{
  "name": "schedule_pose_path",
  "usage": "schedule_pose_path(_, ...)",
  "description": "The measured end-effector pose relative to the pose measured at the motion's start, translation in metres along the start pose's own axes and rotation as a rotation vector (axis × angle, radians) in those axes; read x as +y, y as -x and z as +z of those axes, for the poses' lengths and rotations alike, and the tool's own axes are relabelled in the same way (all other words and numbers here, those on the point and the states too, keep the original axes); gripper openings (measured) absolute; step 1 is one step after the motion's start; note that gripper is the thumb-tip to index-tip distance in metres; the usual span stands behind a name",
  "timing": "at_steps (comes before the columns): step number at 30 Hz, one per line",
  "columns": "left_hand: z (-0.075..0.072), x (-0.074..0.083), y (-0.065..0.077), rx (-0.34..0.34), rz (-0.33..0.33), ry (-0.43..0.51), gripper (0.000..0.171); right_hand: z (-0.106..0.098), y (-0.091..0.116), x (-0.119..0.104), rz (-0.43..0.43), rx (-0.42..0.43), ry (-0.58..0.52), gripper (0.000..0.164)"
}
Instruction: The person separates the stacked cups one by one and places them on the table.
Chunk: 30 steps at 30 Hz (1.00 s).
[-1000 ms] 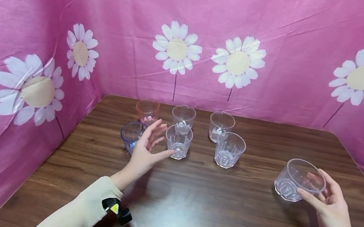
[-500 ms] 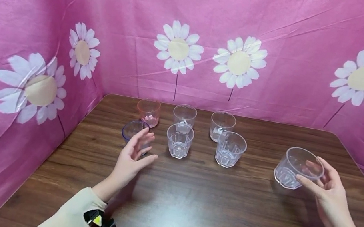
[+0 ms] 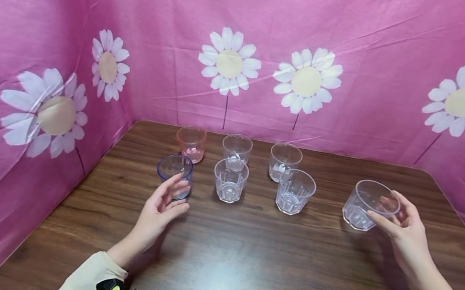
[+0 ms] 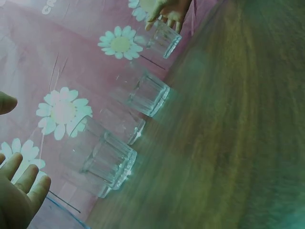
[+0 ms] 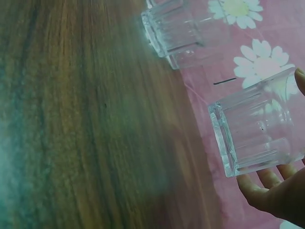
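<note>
At the right of the head view, my right hand (image 3: 407, 240) grips a clear faceted cup (image 3: 363, 207) by its side, thumb in front and fingers behind. The right wrist view shows the same cup (image 5: 252, 129) with fingers around it; whether its base touches the table I cannot tell. My left hand (image 3: 155, 212) holds nothing, its fingers loosely spread just in front of a blue-rimmed cup (image 3: 165, 174) and partly hiding it. To its right stand two clear cups, one near the middle (image 3: 229, 183) and another clear cup (image 3: 295, 195) further right.
Behind them is a back row: a red-rimmed cup (image 3: 190, 148), a clear cup (image 3: 236, 148) and another clear cup (image 3: 285, 159). All stand on a wooden table (image 3: 265, 275). A pink flowered cloth (image 3: 361, 100) hangs along the back and sides.
My left hand has drawn back leftward from the front middle cup towards the blue-rimmed one. The right hand has carried its cup left and farther back.
</note>
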State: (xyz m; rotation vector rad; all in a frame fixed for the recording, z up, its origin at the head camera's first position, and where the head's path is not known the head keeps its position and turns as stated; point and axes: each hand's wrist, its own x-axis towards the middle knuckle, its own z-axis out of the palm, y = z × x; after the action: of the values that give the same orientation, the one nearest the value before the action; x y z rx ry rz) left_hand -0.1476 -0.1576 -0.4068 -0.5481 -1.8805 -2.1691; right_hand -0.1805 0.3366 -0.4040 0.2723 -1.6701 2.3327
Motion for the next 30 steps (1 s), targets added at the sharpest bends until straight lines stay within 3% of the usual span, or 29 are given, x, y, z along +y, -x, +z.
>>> schedule_pose_path(8,-0.004,0.000,0.006,0.018,-0.040,0.011,0.066,0.001,-0.012,0.012,0.053,0.008,0.030,0.060)
schedule_pose_path(19,-0.001,0.004,0.008,0.019,-0.101,-0.002,0.066,0.003,-0.023,0.024,0.117,0.034,-0.072,0.060)
schedule_pose_path(30,-0.003,0.002,0.010,0.007,-0.079,-0.032,0.066,0.000,-0.028,0.033,0.122,0.020,-0.049,0.061)
